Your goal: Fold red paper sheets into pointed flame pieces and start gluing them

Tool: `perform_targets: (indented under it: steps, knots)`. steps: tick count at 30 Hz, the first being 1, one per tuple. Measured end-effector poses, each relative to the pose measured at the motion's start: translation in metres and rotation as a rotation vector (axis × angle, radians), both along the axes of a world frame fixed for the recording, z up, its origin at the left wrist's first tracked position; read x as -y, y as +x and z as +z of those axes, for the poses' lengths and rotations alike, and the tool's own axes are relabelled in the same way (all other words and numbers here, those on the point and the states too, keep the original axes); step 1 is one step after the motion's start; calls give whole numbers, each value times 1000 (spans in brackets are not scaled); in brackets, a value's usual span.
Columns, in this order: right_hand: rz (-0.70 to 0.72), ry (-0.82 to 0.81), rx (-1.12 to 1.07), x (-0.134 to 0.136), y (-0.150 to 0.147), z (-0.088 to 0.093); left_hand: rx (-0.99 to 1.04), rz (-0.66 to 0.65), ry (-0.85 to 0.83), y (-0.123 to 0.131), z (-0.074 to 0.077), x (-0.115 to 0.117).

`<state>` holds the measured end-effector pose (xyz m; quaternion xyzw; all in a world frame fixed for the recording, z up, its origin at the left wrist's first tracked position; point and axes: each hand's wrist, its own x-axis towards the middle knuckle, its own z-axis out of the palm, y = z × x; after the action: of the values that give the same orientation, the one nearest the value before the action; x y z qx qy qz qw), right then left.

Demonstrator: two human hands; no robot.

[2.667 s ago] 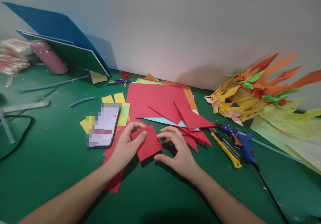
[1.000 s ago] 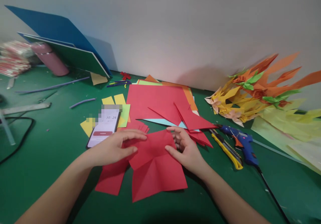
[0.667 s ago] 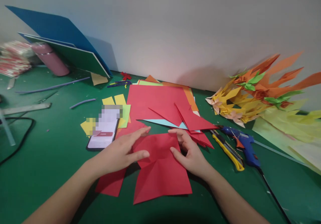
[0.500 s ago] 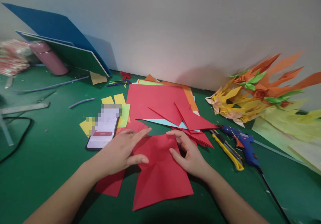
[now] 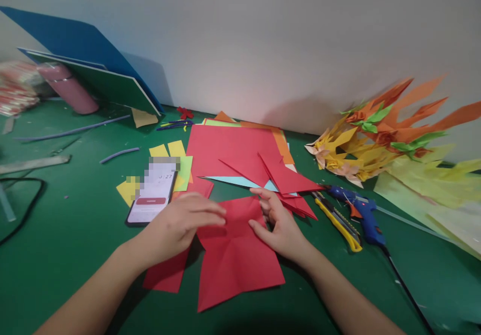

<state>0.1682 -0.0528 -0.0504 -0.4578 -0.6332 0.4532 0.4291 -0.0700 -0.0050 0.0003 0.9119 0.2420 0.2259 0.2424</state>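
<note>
A creased sheet of red paper [image 5: 240,265] with notched sides lies in front of me, its surface uneven along the folds. My right hand [image 5: 280,225] holds it by the right edge, thumb on the upper face and the other fingers curled at the edge. Over its upper left part hovers my left hand [image 5: 184,225], fingers stretched out and partly bent, with nothing seen between them. A red paper strip [image 5: 167,277] lies partly under my left forearm. Just beyond my left wrist is a phone [image 5: 152,210] with a lit screen.
Stacked coloured sheets [image 5: 233,144] and folded red pieces [image 5: 287,177] lie ahead. To the right are a yellow box cutter [image 5: 338,222], a blue glue gun [image 5: 361,207] with its cord, and paper flowers [image 5: 387,124]. A pink bottle [image 5: 69,87] leans by boards [image 5: 108,84] at left.
My left thumb has drawn in toward the fingers, and the left hand has turned slightly over the paper. My right hand stays at the paper's right edge. The view has shifted slightly.
</note>
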Motion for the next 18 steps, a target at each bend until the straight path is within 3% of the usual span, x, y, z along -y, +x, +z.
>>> perform_targets:
  steps: [3,11,18]
  knots:
    - [-22,-12,-32,-2,0,-2,-90,-149,-32,2,5,3]
    - [-48,-28,-16,-6,4,-6,-188,-145,-81,21,5,21]
    - [-30,-138,-129,-6,6,1,-436,-184,-17,23,0,22]
